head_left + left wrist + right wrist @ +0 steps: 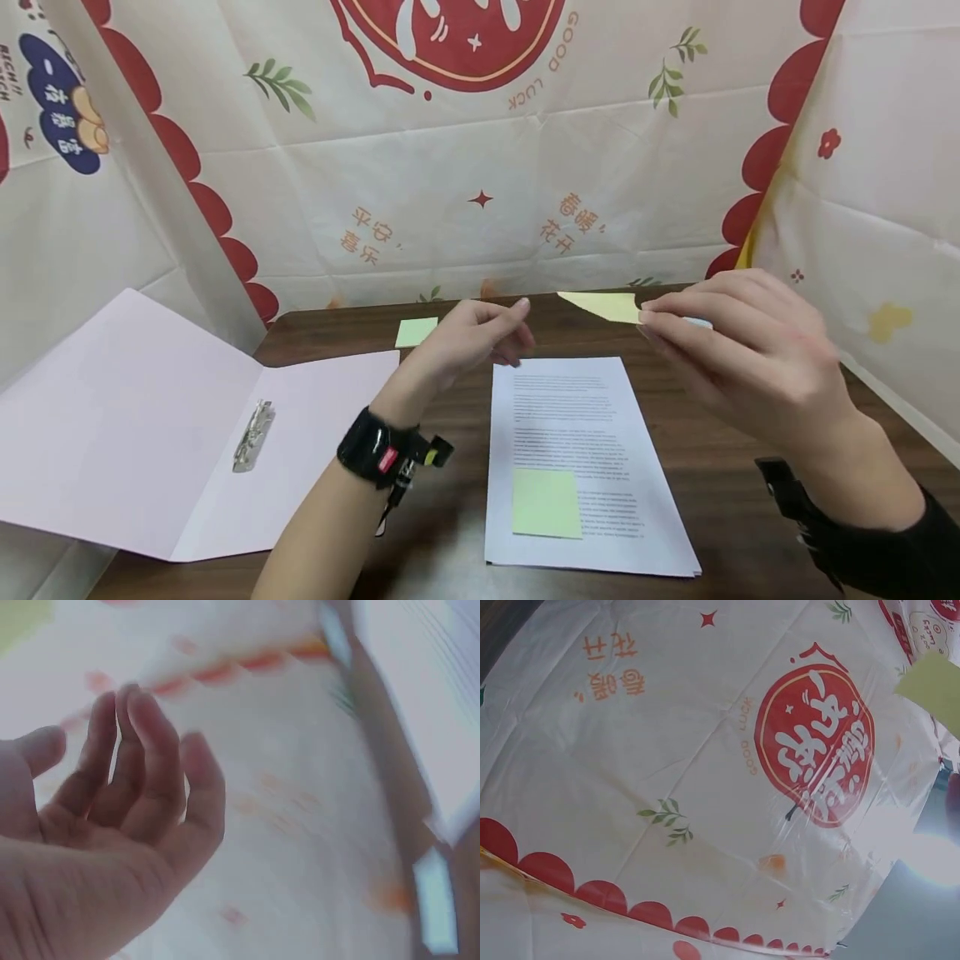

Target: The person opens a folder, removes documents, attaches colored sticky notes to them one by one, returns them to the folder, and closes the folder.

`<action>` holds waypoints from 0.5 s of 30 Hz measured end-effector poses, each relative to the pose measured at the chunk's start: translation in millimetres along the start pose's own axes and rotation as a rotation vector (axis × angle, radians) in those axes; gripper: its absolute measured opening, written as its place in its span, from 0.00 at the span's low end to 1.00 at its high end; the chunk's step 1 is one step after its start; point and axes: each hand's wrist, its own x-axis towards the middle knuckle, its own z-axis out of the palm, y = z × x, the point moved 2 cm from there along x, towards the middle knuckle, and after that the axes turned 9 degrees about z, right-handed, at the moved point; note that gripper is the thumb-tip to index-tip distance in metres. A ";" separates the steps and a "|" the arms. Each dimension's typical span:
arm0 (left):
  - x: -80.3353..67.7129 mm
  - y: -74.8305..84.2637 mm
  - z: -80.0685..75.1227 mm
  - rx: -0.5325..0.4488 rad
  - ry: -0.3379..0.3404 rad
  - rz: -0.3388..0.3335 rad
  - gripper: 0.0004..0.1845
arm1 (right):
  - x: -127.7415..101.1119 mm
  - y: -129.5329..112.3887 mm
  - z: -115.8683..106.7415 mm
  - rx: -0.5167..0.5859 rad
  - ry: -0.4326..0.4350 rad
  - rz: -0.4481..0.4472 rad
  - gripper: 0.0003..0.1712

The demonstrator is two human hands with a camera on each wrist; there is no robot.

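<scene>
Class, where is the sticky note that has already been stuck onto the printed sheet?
In the head view, the green sticky note sits on the lower left of the printed sheet, right of the open pink folder, nearer the viewer than both hands.

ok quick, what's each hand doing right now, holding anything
Left hand: open, fingers loosely curled, holding nothing, above the printed sheets.
Right hand: pinches a yellow sticky note at its fingertips, above the table.
</scene>
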 end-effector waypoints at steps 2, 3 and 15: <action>-16.0 18.6 12.2 -0.100 -0.016 0.079 0.28 | 0.0 -2.6 2.9 0.008 0.028 -0.063 0.13; -22.7 26.4 17.0 -0.143 -0.010 0.127 0.27 | -0.1 -4.0 4.6 0.011 0.038 -0.103 0.11; -45.4 43.9 32.1 -0.017 0.208 0.391 0.07 | 1.3 -17.9 7.4 -0.095 -0.338 -0.215 0.20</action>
